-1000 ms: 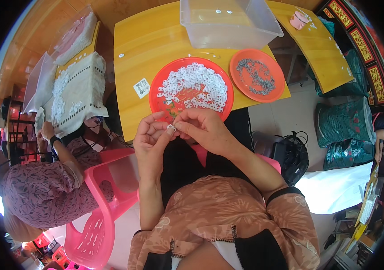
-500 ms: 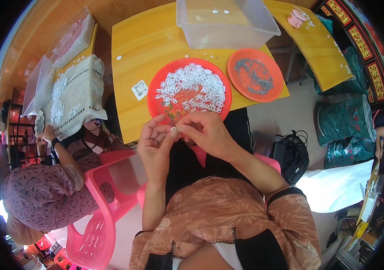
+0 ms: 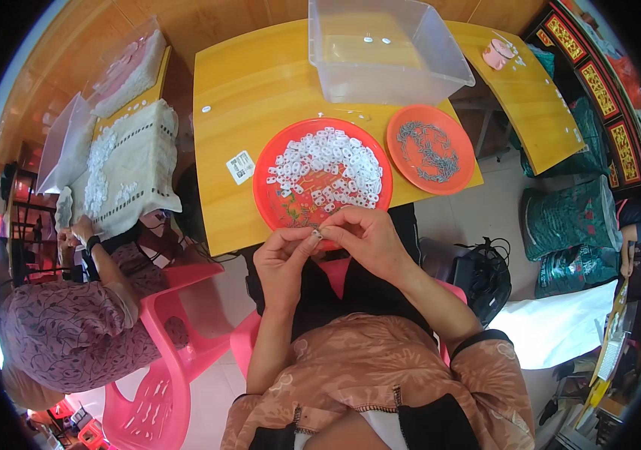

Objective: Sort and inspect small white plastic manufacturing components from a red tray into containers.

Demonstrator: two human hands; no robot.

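Observation:
My left hand and my right hand meet at the near rim of a red round tray. Between their pinched fingertips is a small white plastic piece, mostly covered by the fingers. Thumb and forefinger of each hand close on it from either side. Many similar white pieces with holes lie heaped in the tray, and its printed bottom shows near the middle. To the right, an orange plate holds a pile of thin grey metal pins.
A clear plastic bin stands at the yellow table's far edge. At left, a person in a patterned top works by a cloth with white pieces. A pink chair and green sacks flank me.
My left hand has turned from a half-raised palm with curled fingers into a tighter pinch against the right fingertips. The whole view has shifted slightly, with the table lower in the picture.

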